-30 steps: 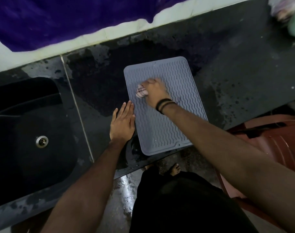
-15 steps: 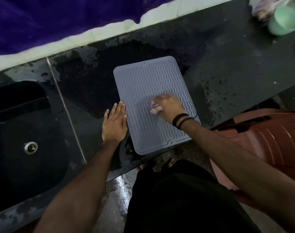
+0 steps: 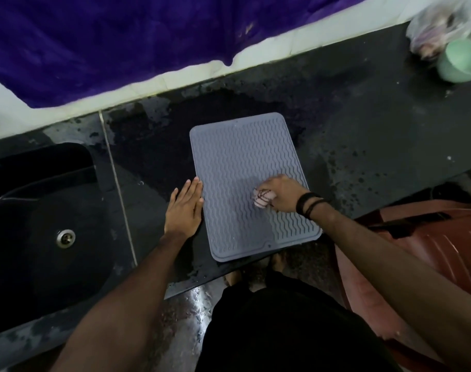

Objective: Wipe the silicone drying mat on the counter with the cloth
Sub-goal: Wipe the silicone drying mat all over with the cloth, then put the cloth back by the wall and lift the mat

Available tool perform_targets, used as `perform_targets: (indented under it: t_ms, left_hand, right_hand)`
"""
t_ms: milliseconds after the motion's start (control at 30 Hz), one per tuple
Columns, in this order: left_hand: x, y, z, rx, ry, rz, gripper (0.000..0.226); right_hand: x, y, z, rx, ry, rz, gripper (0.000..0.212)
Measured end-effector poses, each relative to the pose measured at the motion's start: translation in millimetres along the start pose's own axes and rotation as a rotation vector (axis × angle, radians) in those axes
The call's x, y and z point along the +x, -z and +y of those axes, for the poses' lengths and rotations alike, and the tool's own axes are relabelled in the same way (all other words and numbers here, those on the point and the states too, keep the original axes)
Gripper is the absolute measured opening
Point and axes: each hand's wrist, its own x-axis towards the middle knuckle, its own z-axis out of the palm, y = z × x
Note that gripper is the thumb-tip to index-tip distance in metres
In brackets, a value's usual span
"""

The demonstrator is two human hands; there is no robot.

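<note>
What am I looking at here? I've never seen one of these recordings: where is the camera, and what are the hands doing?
There is no machine: a person wears one camera on the head, looking down at their own two bare hands. A grey silicone drying mat lies on a dark, wet counter, with a sink to the left. The right hand holds a bunched cloth in its grip and presses it on the mat. The left hand lies flat at the mat's left edge. A green bowl stands far right.
</note>
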Motion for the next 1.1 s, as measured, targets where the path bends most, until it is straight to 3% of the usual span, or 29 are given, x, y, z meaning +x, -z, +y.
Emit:
perform_targets:
  t_ms: [167,333,567,833,1033,1100]
  left_hand:
    - [2.8,16.8,8.6,-0.018,0.042,-0.080,0.052]
    - [7.2,35.5,20.9,-0.017,0.188,-0.053,0.053]
    - [11.5,60.3,17.8,-0.024,0.347,0.005,0.054]
    - [7.8,85.8,-22.7,-0.076,0.425,0.087,0.056]
    - [24.1,95.5,-63.9,-0.115,0.435,0.200,0.056]
    - [27.4,92.7,-76.8,-0.121,0.430,0.218,0.057]
  right_hand:
    - [29.2,36.9,-0.7,0.190,-0.024,0.272,0.031]
    - [60.0,58.9,-10.6,0.176,-0.001,0.246,0.037]
    - [106.5,83.5,-55.7,-0.044,0.249,0.244,0.059]
    - [188.4,107.0,-168.8,-0.186,0.493,0.405,0.042]
    - [278.3,124.2,-239.6,-0.303,0.472,0.510,0.061]
    - [299.1,107.2,-248.6,-0.289,0.448,0.462,0.064]
